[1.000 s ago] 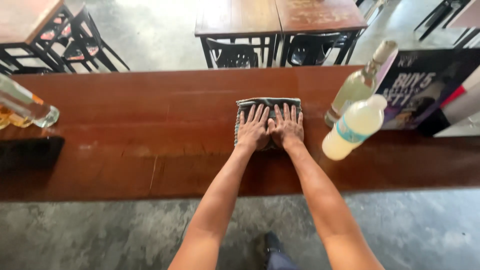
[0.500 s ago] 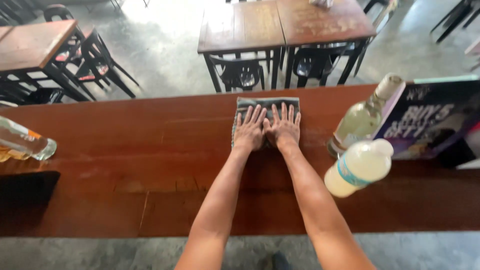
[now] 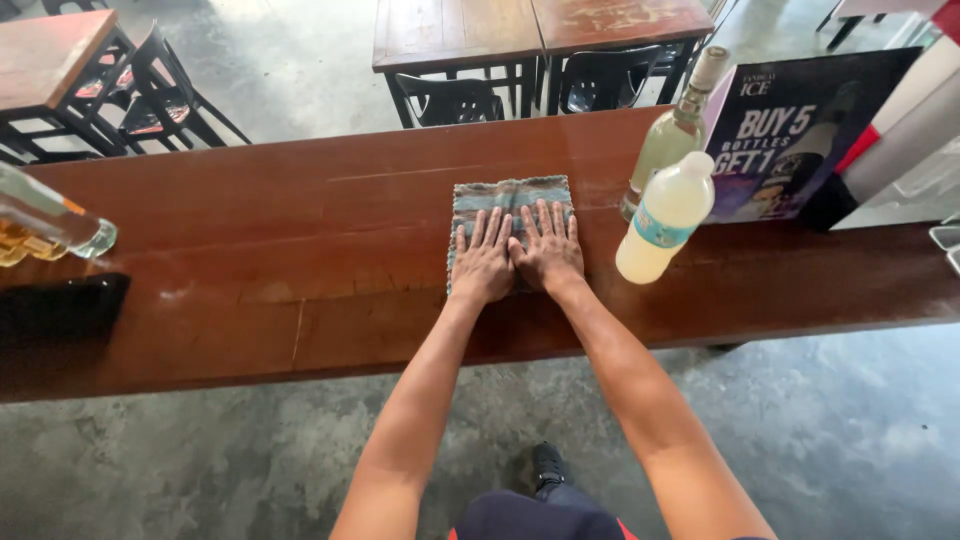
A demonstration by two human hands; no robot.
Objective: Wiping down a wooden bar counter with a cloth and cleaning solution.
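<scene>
At the bottom of the frame, dark clothing and one dark shoe [image 3: 548, 462] stand on grey concrete floor [image 3: 850, 430]. Both bare forearms run up from the lower centre to a long reddish-brown wooden counter [image 3: 250, 300] that crosses the middle of the frame.

Left hand [image 3: 482, 262] lies palm down on a folded striped grey-blue cloth [image 3: 500, 196], fingers [image 3: 478, 228] straight and slightly fanned, holding nothing, only pressing flat. Right hand [image 3: 547, 250] lies just beside it, thumbs touching or nearly so, its fingers [image 3: 545, 218] likewise extended and slightly spread on the same cloth. The cloth sits flat on the counter at centre frame; its far edge shows beyond the fingertips, its near part is covered by the palms.

Right of the hands, near the cloth but apart from it, a plastic bottle [image 3: 665, 217] of pale yellowish liquid with a blue label. Behind it a clear glass bottle [image 3: 672, 135] with a pale cap, and beside that a dark printed card stand [image 3: 800, 130].

At the left edge, a flat black object [image 3: 60, 305] on the counter, and above it a clear glass bottle with amber liquid [image 3: 50, 222], partly cut off.

Beyond the counter, in the upper frame, wooden tables [image 3: 540, 25] with black chairs [image 3: 445, 98] on the concrete
</scene>
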